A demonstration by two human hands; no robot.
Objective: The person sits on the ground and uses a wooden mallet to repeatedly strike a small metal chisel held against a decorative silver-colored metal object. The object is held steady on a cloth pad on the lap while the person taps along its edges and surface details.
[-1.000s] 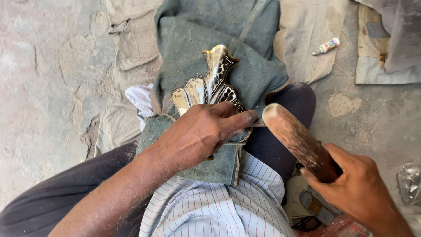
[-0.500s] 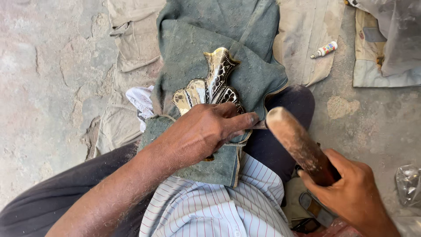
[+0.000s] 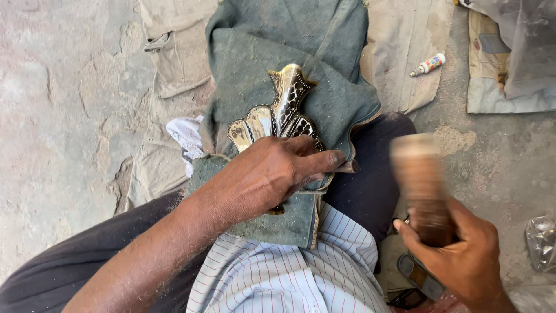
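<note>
A shiny brass ornament [image 3: 282,113] with dark engraved patterns lies on a green-grey cloth [image 3: 255,64] spread over my lap. My left hand [image 3: 272,174] presses down on the ornament's near end and grips a small dark metal punch [image 3: 347,166] whose tip sticks out past my fingers. My right hand [image 3: 460,258] is shut around a wooden mallet [image 3: 423,185], held upright to the right of the cloth; the mallet is blurred with motion.
A small tube [image 3: 427,65] lies on beige cloth at the far right. A white rag [image 3: 188,136] sits left of the ornament. Clear plastic [image 3: 541,240] lies at the right edge. A dark tool [image 3: 420,278] rests under my right hand. Concrete floor [image 3: 63,98] on the left.
The mallet has swung from tilted toward the cloth to nearly upright, and is now blurred. My left hand and the ornament have stayed put.
</note>
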